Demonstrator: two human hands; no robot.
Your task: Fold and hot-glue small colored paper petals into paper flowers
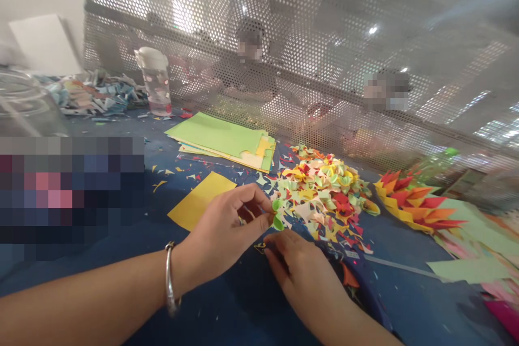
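Observation:
My left hand (229, 224), with a silver bracelet at its wrist, pinches a small curled green paper piece (278, 215) between thumb and fingertips. Just below it, my right hand (298, 259) has its thumb and forefinger slightly apart, with nothing visible held between them. A yellow paper sheet (205, 200) lies partly behind my left hand. Beyond both hands spreads a heap of small cut and curled paper pieces (320, 184) in yellow, red, green, white and orange.
A stack of green and yellow sheets (219, 135) lies behind the yellow one. At the right stands a folded red, orange and yellow paper form (417, 203). A lidded bottle (156, 81) and a glass jar (28, 102) stand left. A perforated screen (304, 59) closes the back; people sit beyond it.

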